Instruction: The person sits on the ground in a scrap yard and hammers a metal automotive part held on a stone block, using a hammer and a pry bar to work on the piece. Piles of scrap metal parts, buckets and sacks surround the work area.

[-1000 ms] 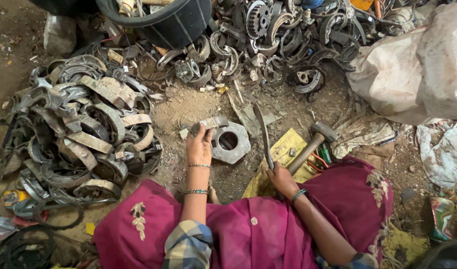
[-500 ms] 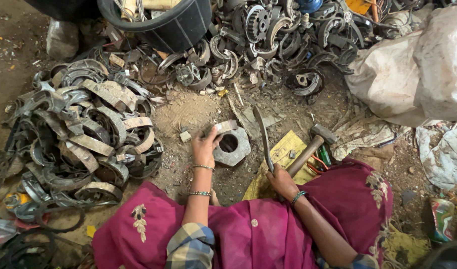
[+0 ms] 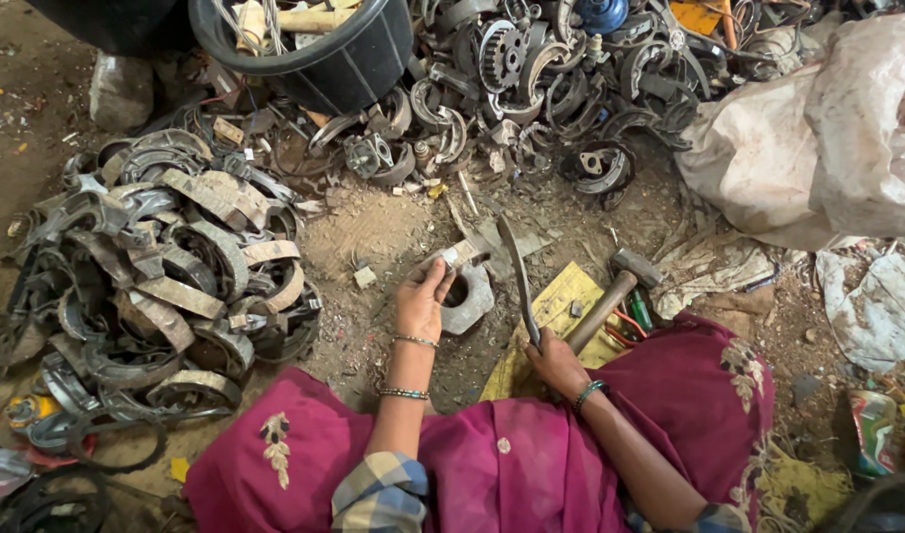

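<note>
Nearest is the person's lap, covered by magenta cloth (image 3: 492, 464) with pale embroidery, and checked sleeves at the bottom edge. The right hand (image 3: 554, 362) rests at the cloth's far edge, fingers closed round the lower end of a long, narrow metal blade (image 3: 519, 274) that stands up and away from it, slightly curved. Just right of that hand a wooden-handled hammer (image 3: 610, 296) lies untouched on a yellow sheet (image 3: 561, 296) spread over the dirt. Left of the blade, the left hand (image 3: 420, 299), bangles at its wrist, grips a grey metal plate with a round hole (image 3: 469, 298) lying on the ground; the fingers curl over its near-left edge, and a small lighter piece sits under the fingertips at its far corner. To the left, a large heap of curved brake shoes (image 3: 166, 276) covers the ground. Farther off stand a black tub (image 3: 314, 59) holding scraps and a pile of gears and metal parts (image 3: 551, 79), with a dirty white sack (image 3: 827, 148) at far right.
</note>
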Demonstrator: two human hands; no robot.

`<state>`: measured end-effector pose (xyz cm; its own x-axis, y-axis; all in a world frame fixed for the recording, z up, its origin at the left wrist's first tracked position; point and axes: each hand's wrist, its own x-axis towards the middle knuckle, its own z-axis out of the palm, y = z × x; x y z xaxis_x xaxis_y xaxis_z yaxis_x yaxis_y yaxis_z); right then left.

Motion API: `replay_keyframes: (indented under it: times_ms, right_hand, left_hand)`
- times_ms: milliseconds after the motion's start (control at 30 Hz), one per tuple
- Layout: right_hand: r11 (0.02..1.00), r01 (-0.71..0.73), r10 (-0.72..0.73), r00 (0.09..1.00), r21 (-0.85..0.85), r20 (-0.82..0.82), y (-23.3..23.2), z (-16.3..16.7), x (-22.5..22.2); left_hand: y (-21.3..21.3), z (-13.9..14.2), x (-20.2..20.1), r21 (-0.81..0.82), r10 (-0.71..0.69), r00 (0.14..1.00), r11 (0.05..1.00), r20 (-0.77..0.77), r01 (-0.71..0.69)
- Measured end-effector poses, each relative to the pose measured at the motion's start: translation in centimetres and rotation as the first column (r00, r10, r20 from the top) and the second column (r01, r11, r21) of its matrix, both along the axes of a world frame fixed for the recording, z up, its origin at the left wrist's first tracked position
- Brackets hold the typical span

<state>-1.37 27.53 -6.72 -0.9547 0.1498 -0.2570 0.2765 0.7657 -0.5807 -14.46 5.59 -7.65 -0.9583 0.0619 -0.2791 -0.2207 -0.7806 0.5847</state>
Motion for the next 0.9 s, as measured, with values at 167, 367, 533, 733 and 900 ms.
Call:
replay_keyframes:
  times_ms: [167, 367, 533, 733, 900]
  right_hand:
    - [1.000, -0.028, 0.028, 1.000, 0.013, 0.007, 0.2, -0.4, -0.2]
    - [1.000, -0.020, 0.017, 0.990, -0.022, -0.138, -0.1, 0.1, 1.0]
    - [0.989, 0.033, -0.067, 0.970, -0.146, -0.234, -1.7, 6.3, 2.8]
    - [0.958, -0.028, -0.136, 0.833, -0.286, -0.537, -1.1, 11.0, 4.2]
    - [0.991, -0.057, 0.083, 0.971, 0.120, -0.224, 0.5, 5.4, 2.9]
  left_hand:
    - [0.1, -0.2, 0.2, 0.042, -0.018, 1.000, 0.999, -0.019, 0.019]
    - [0.8, 0.3, 0.8, -0.625, -0.029, 0.989, 0.778, -0.147, -0.070]
    - [1.1, 0.3, 0.8, -0.520, -0.070, 0.979, 0.853, -0.194, -0.042]
    - [1.3, -0.2, 0.6, -0.596, -0.117, 0.962, 0.801, -0.247, -0.055]
    - [1.5, 0.6, 0.8, -0.709, -0.183, 0.949, 0.703, -0.256, -0.056]
